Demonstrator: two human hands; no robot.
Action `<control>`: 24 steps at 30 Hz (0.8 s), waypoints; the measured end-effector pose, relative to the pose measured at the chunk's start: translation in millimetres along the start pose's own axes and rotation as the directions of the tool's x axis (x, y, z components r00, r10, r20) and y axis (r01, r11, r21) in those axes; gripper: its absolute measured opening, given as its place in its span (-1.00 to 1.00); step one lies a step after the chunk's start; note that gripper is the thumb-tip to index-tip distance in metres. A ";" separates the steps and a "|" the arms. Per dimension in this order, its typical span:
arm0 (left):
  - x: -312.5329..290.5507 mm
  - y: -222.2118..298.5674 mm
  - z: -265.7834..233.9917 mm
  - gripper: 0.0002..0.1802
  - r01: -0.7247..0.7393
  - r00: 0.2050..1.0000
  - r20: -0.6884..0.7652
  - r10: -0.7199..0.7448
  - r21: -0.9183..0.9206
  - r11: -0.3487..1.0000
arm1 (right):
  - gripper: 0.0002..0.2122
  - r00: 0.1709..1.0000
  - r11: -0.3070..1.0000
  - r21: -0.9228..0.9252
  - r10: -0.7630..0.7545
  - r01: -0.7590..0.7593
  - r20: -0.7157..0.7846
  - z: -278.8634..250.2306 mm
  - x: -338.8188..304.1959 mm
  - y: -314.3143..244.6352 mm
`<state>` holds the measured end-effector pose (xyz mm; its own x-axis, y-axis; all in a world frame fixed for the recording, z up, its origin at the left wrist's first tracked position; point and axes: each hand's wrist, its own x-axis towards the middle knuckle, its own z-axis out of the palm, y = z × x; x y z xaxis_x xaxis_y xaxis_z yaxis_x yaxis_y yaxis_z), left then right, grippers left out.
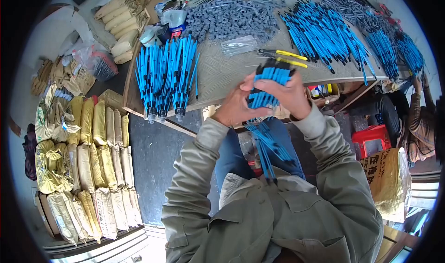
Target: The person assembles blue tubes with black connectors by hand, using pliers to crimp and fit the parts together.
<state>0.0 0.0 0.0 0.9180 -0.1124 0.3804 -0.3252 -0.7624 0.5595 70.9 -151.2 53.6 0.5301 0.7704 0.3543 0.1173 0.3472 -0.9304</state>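
Over the front edge of the table, both my hands are closed round a bundle of blue rods (276, 73) with black ends. My left hand (234, 106) grips its near left side, the thumb lying across the rods. My right hand (294, 98) wraps it from the right, near the upper end. Below my hands, looser blue rods (266, 142) fan down over my lap; whether they belong to the held bundle I cannot tell. Pliers with yellow handles (291, 54) lie just beyond the bundle. A clear packet of thin pale strips (238, 45) rests left of them.
Bundled blue rods with grey tips (160, 78) stand out at the table's left end. Grey plastic parts (232, 17) heap at the back, beside a large pile of blue rods (324, 34). Filled sacks (85, 165) stack at left. A red stool (371, 140) and another person (422, 124) are at right.
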 end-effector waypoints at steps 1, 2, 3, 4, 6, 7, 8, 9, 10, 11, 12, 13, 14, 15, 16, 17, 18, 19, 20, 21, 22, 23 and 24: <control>-0.2 15.3 5.5 -0.20 0.023 1.000 0.023 -0.016 -0.353 0.935 | -0.78 0.999 0.998 0.056 -0.032 0.033 -0.023 -1.0 -8.5 -17.2; -3.5 28.6 12.1 -0.32 0.053 0.998 0.051 -0.025 -0.655 0.754 | -0.79 0.997 0.991 0.114 -0.068 0.073 -0.046 -1.0 -17.0 -26.3; -10.8 35.3 27.4 -0.32 0.058 0.998 0.068 -0.017 -0.662 0.748 | -0.79 0.996 0.991 0.112 -0.063 0.070 -0.066 -2.2 -28.5 -23.7; -20.3 38.6 45.8 -0.39 0.151 0.985 0.168 -0.036 -0.749 0.645 | -0.78 0.995 0.994 0.097 -0.045 0.054 -0.086 -3.6 -39.8 -18.6; -34.0 41.6 88.5 -0.45 0.248 0.961 0.274 -0.030 -0.816 0.522 | -0.77 0.993 0.998 0.060 -0.012 0.020 -0.119 -13.1 -57.4 -7.9; -45.5 40.6 113.3 -0.53 0.306 0.951 0.291 -0.102 -0.852 0.426 | -0.77 0.990 0.998 0.059 -0.001 0.010 -0.140 -16.8 -67.5 2.5; -57.8 37.1 134.0 -0.60 0.356 0.933 0.314 -0.174 -0.877 0.323 | -0.79 0.981 0.990 0.077 0.129 -0.119 -0.142 -20.7 -77.5 17.7; -68.8 32.3 152.2 -0.60 0.371 0.928 0.336 -0.163 -0.876 0.309 | -0.80 0.954 0.964 0.096 0.261 -0.248 -0.146 -26.4 -87.6 34.5; -81.2 27.8 166.6 -0.64 0.414 0.909 0.375 -0.184 -0.866 0.281 | -0.81 0.912 0.920 0.122 0.387 -0.373 -0.133 -29.2 -95.0 48.2; -92.5 22.7 179.8 -0.67 0.455 0.888 0.411 -0.206 -0.854 0.254 | -0.81 0.907 0.915 0.131 0.398 -0.381 -0.139 -31.2 -101.6 59.7; -87.0 27.2 180.2 -0.70 0.493 0.866 0.448 -0.221 -0.840 0.228 | -0.81 0.894 0.901 0.158 0.425 -0.403 -0.140 -36.1 -106.5 69.3; -83.8 27.4 174.8 -0.70 0.502 0.861 0.459 -0.218 -0.835 0.223 | -0.81 0.882 0.887 0.185 0.450 -0.424 -0.138 -40.4 -111.0 77.2; -83.9 22.3 160.6 -0.71 0.463 0.885 0.446 -0.137 -0.806 0.368 | -0.81 0.871 0.872 0.212 0.474 -0.442 -0.134 -45.1 -115.4 83.0; -80.8 14.6 139.9 -0.71 0.402 0.899 0.434 -0.061 -0.761 0.509 | -0.81 0.872 0.870 0.221 0.473 -0.440 -0.128 -45.9 -115.6 82.6; -79.6 -0.5 124.2 -0.73 0.362 0.901 0.432 -0.036 -0.704 0.612 | -0.81 0.897 0.906 0.149 0.416 -0.396 -0.149 -43.6 -115.9 77.1; -70.7 -10.0 103.5 -0.75 0.313 0.900 0.436 -0.009 -0.633 0.708 | -0.81 0.920 0.936 0.079 0.353 -0.344 -0.168 -41.3 -116.1 72.7; -60.4 -17.7 83.4 -0.76 0.474 0.868 0.472 -0.155 -0.696 0.539 | -0.80 0.940 0.957 0.008 0.287 -0.290 -0.184 -41.0 -114.6 70.5; -34.5 -9.1 57.5 -0.73 0.598 0.801 0.529 -0.281 -0.730 0.330 | -0.80 0.939 0.959 0.020 0.283 -0.284 -0.194 -42.1 -115.7 70.0; -8.9 -7.4 41.5 -0.75 0.511 0.859 0.380 -0.343 -0.681 0.524 | -0.81 0.923 0.939 0.128 0.340 -0.320 -0.179 -42.6 -117.1 69.5; 23.0 -9.4 31.5 -0.78 0.416 0.908 0.219 -0.358 -0.585 0.696 | -0.81 0.904 0.907 0.230 0.394 -0.354 -0.164 -45.3 -118.9 69.0; 57.1 -11.5 24.1 -0.73 0.263 0.961 0.034 -0.273 -0.398 0.879 | -0.81 0.886 0.863 0.331 0.443 -0.381 -0.136 -46.1 -118.5 70.2; 91.3 -17.2 21.7 -0.68 0.110 0.984 -0.122 -0.130 -0.160 0.981 | -0.81 0.888 0.864 0.338 0.439 -0.374 -0.140 -46.5 -118.1 71.9; 123.6 -27.5 21.2 -0.67 -0.006 0.982 -0.182 0.044 0.207 0.978 | -0.81 0.908 0.901 0.247 0.396 -0.356 -0.135 -47.6 -117.2 71.7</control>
<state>127.2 -6.4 16.1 0.8460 -0.0284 0.5324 -0.2764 -0.8773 0.3924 57.2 -242.0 -59.1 0.6412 0.7651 -0.0589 -0.2906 0.1711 -0.9414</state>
